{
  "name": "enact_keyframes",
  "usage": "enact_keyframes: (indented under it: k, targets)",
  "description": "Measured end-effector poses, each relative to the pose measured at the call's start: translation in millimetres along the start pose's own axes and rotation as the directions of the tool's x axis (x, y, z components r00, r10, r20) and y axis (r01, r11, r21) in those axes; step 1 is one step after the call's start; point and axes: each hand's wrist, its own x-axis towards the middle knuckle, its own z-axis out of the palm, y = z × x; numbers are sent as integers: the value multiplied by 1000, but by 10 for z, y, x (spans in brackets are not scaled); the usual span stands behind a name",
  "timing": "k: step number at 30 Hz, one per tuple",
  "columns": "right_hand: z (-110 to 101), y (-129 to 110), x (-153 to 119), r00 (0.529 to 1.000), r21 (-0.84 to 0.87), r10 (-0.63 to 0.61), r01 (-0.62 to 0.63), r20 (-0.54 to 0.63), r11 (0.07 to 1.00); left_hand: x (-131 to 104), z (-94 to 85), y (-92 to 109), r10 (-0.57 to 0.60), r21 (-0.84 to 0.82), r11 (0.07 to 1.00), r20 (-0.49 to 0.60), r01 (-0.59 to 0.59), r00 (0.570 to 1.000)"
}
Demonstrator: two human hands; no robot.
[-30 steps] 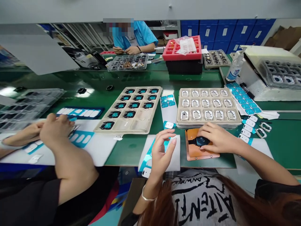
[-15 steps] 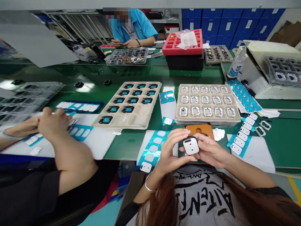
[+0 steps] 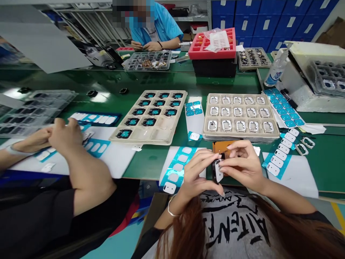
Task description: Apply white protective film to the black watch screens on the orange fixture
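A small black part with a white face [image 3: 219, 172] is tilted on edge between my hands. My left hand [image 3: 198, 172] grips it by its edges, thumb below and fingers above. The thumb and forefinger of my right hand [image 3: 244, 164] press on its white face, with the other fingers curled above. Just behind sits an orange block [image 3: 221, 146], partly covered by my hands. Left of my hands lies a blue strip with white stickers [image 3: 178, 167]. Beyond my hands stands a beige tray of white frames [image 3: 242, 133].
Another beige tray [image 3: 140, 139] holds black parts with blue film. A sticker strip [image 3: 280, 154] and two loose frames [image 3: 308, 142] lie at right, near a bottle [image 3: 275, 73]. A co-worker's hands [image 3: 64, 135] work at left; another person [image 3: 167, 30] sits opposite.
The black part has turned from facing up to standing on edge. My right hand has risen, its thumb and forefinger now on the white face. The camera view has shifted slightly.
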Motion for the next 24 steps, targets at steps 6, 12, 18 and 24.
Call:
enact_keyframes:
  k: [6, 12, 18, 24]
  targets:
    - [24, 31, 35, 973, 151, 223, -230, 62, 961, -7, 9, -41, 57, 6, 998, 0, -57, 998]
    - [59, -3, 26, 963, 119, 269, -270, 27, 955, -24, -13, -32, -22, 33, 999, 5, 22, 1000]
    - [-103, -157, -60, 977, -108, -60, 38, -204, 993, -89, 6, -88, -284, -249, 940, -188, 234, 940]
    - [-673, 284, -204, 974, -329, 158, -203, -159, 922, -108, 41, -36, -679, -688, 582, -119, 433, 724]
